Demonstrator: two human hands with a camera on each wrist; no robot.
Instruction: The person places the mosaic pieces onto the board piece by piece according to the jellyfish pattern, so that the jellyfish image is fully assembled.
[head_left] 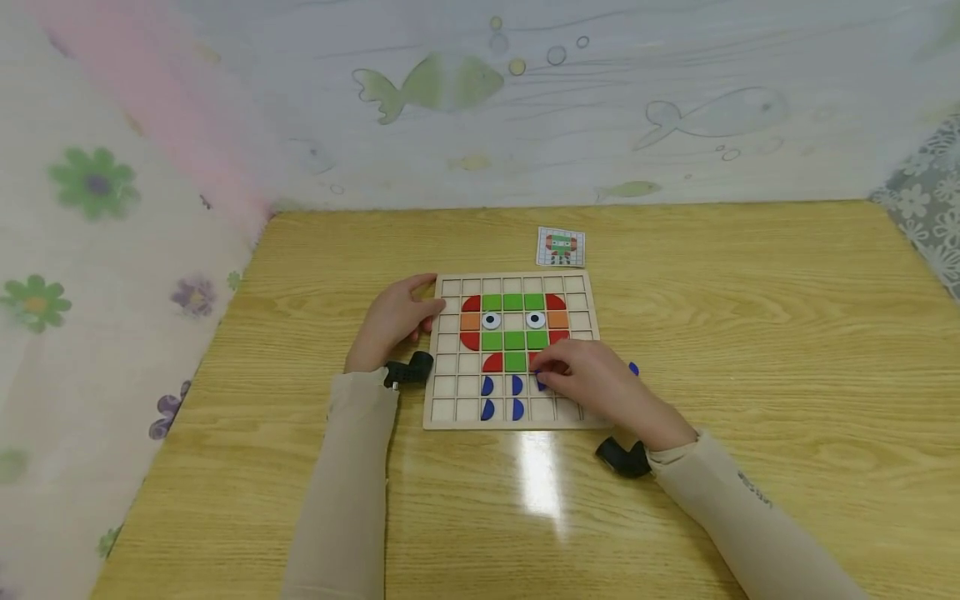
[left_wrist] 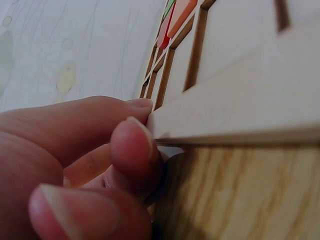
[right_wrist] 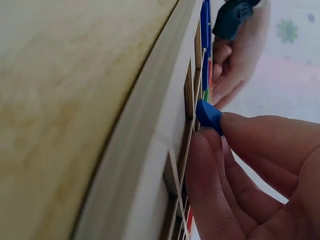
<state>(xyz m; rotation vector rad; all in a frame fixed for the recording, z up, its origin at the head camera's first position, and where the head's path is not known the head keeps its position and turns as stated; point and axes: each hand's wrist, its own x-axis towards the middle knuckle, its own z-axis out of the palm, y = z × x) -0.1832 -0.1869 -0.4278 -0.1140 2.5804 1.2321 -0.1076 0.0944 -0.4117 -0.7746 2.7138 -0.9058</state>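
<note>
A wooden grid board [head_left: 444, 387] lies on the table, bearing red quarter-round pieces [head_left: 470, 341], green squares [head_left: 515, 361], orange squares [head_left: 470, 322] and two eye pieces [head_left: 491, 320]. Several blue half-circle pieces [head_left: 487, 409] occupy its lower cells. Between thumb and finger, my right hand [head_left: 592, 379] pinches another blue half-circle [right_wrist: 209, 116], tilted close over a lower cell right of the others. My left hand [head_left: 396, 321] rests at the board's upper left edge, its loosely bent fingertips [left_wrist: 140, 103] touching the rim. The right hand hides part of the board's lower right.
Behind the board lies a small picture card [head_left: 561, 247] with a similar figure on a grid. A loose blue piece [head_left: 633, 368] shows beyond the right wrist. Black camera mounts [head_left: 624, 458] sit at both wrists. A painted wall [head_left: 480, 158] borders the table's back.
</note>
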